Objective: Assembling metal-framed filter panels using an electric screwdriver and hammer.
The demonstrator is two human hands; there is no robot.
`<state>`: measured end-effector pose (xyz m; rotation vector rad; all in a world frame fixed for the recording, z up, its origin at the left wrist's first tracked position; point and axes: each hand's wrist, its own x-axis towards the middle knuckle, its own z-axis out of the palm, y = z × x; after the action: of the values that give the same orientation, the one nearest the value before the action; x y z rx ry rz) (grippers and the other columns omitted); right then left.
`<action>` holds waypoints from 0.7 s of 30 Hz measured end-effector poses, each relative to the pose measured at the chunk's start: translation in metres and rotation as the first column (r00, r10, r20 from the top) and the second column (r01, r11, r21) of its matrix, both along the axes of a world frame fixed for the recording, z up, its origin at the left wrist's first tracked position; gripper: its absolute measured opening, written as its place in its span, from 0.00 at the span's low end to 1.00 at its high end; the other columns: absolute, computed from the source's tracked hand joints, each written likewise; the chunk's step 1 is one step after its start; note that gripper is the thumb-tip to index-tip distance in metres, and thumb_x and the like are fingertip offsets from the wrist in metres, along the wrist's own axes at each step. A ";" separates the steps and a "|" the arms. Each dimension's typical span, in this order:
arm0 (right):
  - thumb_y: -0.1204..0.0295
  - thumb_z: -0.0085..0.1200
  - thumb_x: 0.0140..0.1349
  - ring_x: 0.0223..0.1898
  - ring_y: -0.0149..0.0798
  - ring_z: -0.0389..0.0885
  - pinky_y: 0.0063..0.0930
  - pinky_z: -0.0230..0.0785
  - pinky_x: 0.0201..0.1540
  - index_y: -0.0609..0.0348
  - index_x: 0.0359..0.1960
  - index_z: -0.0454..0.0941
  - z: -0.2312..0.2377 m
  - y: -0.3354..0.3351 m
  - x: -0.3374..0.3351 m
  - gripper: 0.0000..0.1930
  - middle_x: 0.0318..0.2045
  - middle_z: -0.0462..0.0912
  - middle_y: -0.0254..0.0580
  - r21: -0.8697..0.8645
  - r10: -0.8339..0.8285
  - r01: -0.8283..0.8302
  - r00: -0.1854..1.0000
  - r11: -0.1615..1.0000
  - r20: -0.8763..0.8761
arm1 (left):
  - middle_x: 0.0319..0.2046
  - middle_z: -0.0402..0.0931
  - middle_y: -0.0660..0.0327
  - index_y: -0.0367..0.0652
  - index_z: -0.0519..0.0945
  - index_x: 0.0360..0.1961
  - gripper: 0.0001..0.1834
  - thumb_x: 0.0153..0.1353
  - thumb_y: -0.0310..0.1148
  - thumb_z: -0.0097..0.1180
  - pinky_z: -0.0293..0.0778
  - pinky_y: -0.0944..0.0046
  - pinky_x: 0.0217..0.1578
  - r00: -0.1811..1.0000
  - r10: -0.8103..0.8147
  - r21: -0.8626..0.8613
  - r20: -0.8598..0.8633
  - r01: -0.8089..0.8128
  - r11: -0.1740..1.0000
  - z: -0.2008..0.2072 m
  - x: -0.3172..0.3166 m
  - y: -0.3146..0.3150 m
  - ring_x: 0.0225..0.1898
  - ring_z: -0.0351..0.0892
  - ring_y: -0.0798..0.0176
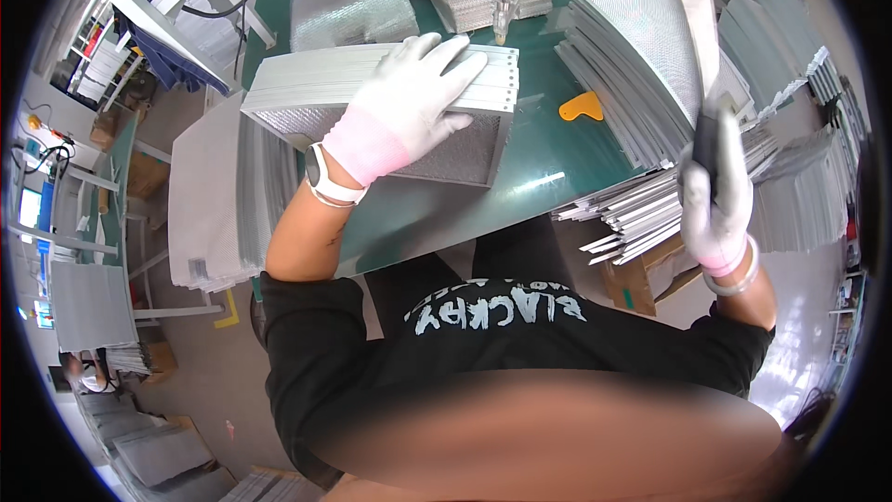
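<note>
My left hand (418,98), in a white glove with a pink cuff, lies with fingers stretched over a block of white frame strips (307,74) on the green table. Small holes run down the block's right end, and a grey mesh panel (465,144) shows along its near side. My right hand (720,186), gloved the same way, is wrapped round the black grip of a mallet (695,33) raised on the right. Its shaft is pale. Motion blurs its dark and yellow-green head at the upper edge.
An orange scraper (582,107) lies on the green table (530,163). Stacked grey mesh panels (641,56) stand at the right, silvery padded sheets (353,5) at the back. A metal rod-shaped fixture (506,0) hangs behind the block. More panels (218,186) stand left.
</note>
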<state>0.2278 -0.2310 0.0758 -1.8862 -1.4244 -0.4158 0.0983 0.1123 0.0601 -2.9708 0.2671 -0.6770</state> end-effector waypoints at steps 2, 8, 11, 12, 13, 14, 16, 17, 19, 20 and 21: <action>0.82 0.51 0.60 0.37 0.53 0.85 0.38 0.77 0.45 0.68 0.67 0.65 -0.006 0.014 0.002 0.30 0.48 0.82 0.60 -0.035 0.107 -0.101 0.964 0.994 0.242 | 0.66 0.65 0.52 0.45 0.67 0.66 0.38 0.55 0.38 0.67 0.65 0.49 0.64 0.996 0.037 -0.003 -0.080 -0.037 0.999 0.003 0.002 -0.001 0.66 0.64 0.42; 0.82 0.49 0.63 0.35 0.49 0.84 0.35 0.77 0.42 0.66 0.69 0.63 0.009 0.000 0.006 0.30 0.51 0.81 0.60 -0.079 0.001 0.000 1.000 0.997 0.002 | 0.66 0.64 0.52 0.45 0.67 0.67 0.37 0.56 0.39 0.65 0.64 0.49 0.65 0.998 0.007 -0.034 -0.055 -0.008 0.999 -0.001 0.001 0.001 0.66 0.63 0.42; 0.82 0.49 0.63 0.24 0.42 0.78 0.30 0.73 0.30 0.68 0.68 0.64 -0.015 0.001 0.006 0.29 0.32 0.81 0.49 0.061 0.077 -0.099 0.953 0.993 0.293 | 0.66 0.64 0.51 0.44 0.67 0.67 0.37 0.57 0.40 0.65 0.63 0.49 0.66 0.998 0.030 0.015 -0.062 -0.030 0.999 -0.001 0.004 0.001 0.66 0.63 0.41; 0.84 0.50 0.61 0.26 0.46 0.80 0.34 0.74 0.32 0.66 0.68 0.65 -0.013 0.005 -0.001 0.30 0.32 0.81 0.51 -0.188 0.112 -0.082 0.982 0.979 0.154 | 0.66 0.64 0.51 0.44 0.67 0.67 0.37 0.57 0.40 0.65 0.63 0.49 0.66 0.998 0.025 0.015 -0.062 -0.024 1.000 -0.002 0.007 0.001 0.66 0.63 0.41; 0.87 0.51 0.58 0.28 0.50 0.82 0.38 0.75 0.35 0.64 0.67 0.66 -0.011 0.007 -0.007 0.31 0.32 0.81 0.53 -0.425 0.118 -0.104 0.993 0.899 0.006 | 0.66 0.64 0.50 0.44 0.67 0.67 0.37 0.58 0.40 0.64 0.63 0.49 0.66 0.999 0.016 0.005 -0.047 -0.015 1.000 -0.002 0.005 0.003 0.66 0.63 0.41; 0.88 0.51 0.55 0.34 0.57 0.82 0.40 0.77 0.40 0.63 0.65 0.69 0.008 0.007 -0.007 0.32 0.38 0.81 0.60 -0.534 0.052 -0.024 0.998 0.845 0.037 | 0.66 0.64 0.50 0.44 0.67 0.67 0.36 0.58 0.40 0.64 0.63 0.50 0.66 0.999 0.008 -0.004 -0.035 -0.008 1.000 -0.004 0.004 0.004 0.66 0.63 0.41; 0.83 0.51 0.61 0.34 0.51 0.85 0.36 0.77 0.38 0.64 0.66 0.68 0.013 0.010 0.001 0.29 0.41 0.83 0.56 -0.324 0.123 -0.079 0.986 0.943 0.117 | 0.66 0.64 0.50 0.44 0.67 0.67 0.36 0.58 0.40 0.64 0.63 0.50 0.66 0.999 0.009 -0.015 -0.041 -0.010 1.000 -0.003 0.001 0.004 0.66 0.63 0.41; 0.81 0.51 0.63 0.34 0.50 0.85 0.34 0.77 0.38 0.63 0.67 0.67 0.012 0.011 0.003 0.28 0.42 0.84 0.54 -0.146 0.141 -0.117 0.975 0.982 0.171 | 0.66 0.64 0.50 0.44 0.67 0.67 0.36 0.58 0.40 0.64 0.63 0.50 0.66 0.999 0.005 -0.025 -0.043 -0.006 1.000 -0.003 0.000 0.003 0.66 0.63 0.41; 0.82 0.50 0.62 0.43 0.56 0.85 0.37 0.78 0.45 0.63 0.67 0.67 -0.005 0.003 -0.003 0.28 0.50 0.82 0.59 0.027 0.010 -0.006 0.989 1.000 -0.146 | 0.66 0.64 0.50 0.44 0.67 0.67 0.36 0.58 0.40 0.64 0.63 0.50 0.66 0.999 0.007 -0.010 -0.038 -0.007 1.000 -0.002 0.001 0.003 0.66 0.63 0.41; 0.82 0.51 0.61 0.40 0.55 0.85 0.37 0.78 0.44 0.62 0.67 0.68 -0.008 0.003 0.001 0.29 0.49 0.82 0.60 -0.105 0.053 -0.049 0.998 0.993 0.030 | 0.66 0.64 0.50 0.44 0.67 0.67 0.36 0.58 0.40 0.64 0.63 0.50 0.66 0.999 0.006 0.004 -0.034 -0.006 1.000 -0.002 0.002 0.003 0.66 0.63 0.41; 0.82 0.51 0.60 0.36 0.55 0.84 0.37 0.78 0.42 0.61 0.67 0.68 -0.009 0.007 0.002 0.29 0.49 0.81 0.60 -0.240 0.117 -0.068 0.973 0.968 0.198 | 0.66 0.64 0.50 0.44 0.67 0.67 0.36 0.58 0.40 0.64 0.63 0.50 0.66 1.000 0.001 0.004 -0.031 -0.001 1.000 -0.002 0.004 0.002 0.66 0.63 0.41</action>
<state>0.2294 -0.2238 0.0672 -1.9957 -1.7613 -0.4289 0.1020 0.1143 0.0583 -2.9797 0.2692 -0.6300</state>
